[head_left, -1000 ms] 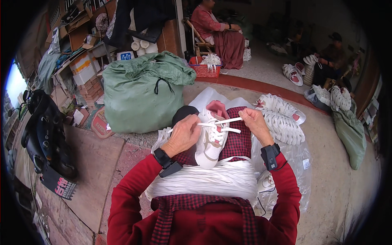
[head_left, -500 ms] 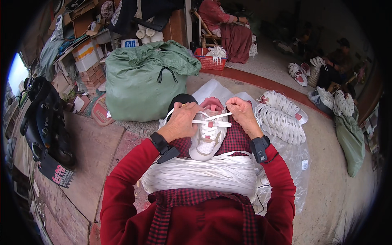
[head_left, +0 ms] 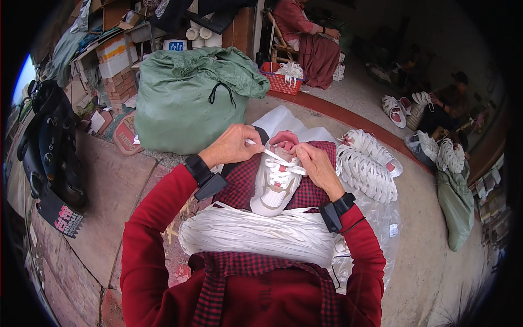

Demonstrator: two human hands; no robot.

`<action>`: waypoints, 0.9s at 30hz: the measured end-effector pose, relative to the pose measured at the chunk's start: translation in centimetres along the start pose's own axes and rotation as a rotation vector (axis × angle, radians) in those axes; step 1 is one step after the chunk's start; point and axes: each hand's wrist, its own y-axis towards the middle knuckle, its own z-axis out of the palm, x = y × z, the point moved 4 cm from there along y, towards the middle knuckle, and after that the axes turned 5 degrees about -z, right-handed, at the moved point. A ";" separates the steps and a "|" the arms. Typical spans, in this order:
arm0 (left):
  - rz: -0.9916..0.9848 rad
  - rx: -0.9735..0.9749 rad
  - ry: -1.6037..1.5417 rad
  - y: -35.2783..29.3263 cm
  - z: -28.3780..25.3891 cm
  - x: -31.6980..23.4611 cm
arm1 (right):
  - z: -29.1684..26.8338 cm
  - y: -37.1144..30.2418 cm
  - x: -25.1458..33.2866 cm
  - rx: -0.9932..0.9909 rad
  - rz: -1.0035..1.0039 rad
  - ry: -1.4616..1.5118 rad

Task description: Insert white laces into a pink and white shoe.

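Note:
A white sneaker (head_left: 266,200) with beige panels and a pink lining lies on my red-and-black checked apron (head_left: 238,184), toe toward me. My left hand (head_left: 233,145) is closed on a white shoelace (head_left: 261,146), pulled taut up and left from the upper eyelets. The right hand (head_left: 320,170) grips the sneaker's right side near the collar, thumb and fingertips by the tongue; the fingers' far side is hidden. Across my lap, below the toe, lies a thick bundle of white laces (head_left: 256,231).
A large green sack (head_left: 190,109) stands ahead left. Several laced white sneakers (head_left: 366,171) lie on clear plastic at right. Beyond are a red basket (head_left: 280,82) and a seated person (head_left: 310,46). Black inline skates (head_left: 54,147) stand at far left.
My left hand has moved up and left, drawing the lace out. The right hand has dropped from the raised lace onto the sneaker's side. The view has shifted slightly.

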 end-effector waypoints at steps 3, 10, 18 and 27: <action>-0.135 -0.115 0.005 0.0 -1.8 1.5 | 0.1 -0.1 -0.2 0.051 0.041 -0.118; -0.097 -0.219 0.041 -2.3 -3.2 4.4 | -0.4 -0.3 0.1 0.114 0.190 0.079; 0.108 -0.016 -0.039 -1.9 2.2 -2.3 | -7.1 -0.2 2.5 -0.027 0.197 0.749; 0.284 -0.001 0.080 -1.2 3.0 -1.0 | -1.9 -0.8 2.2 0.085 -0.024 -0.211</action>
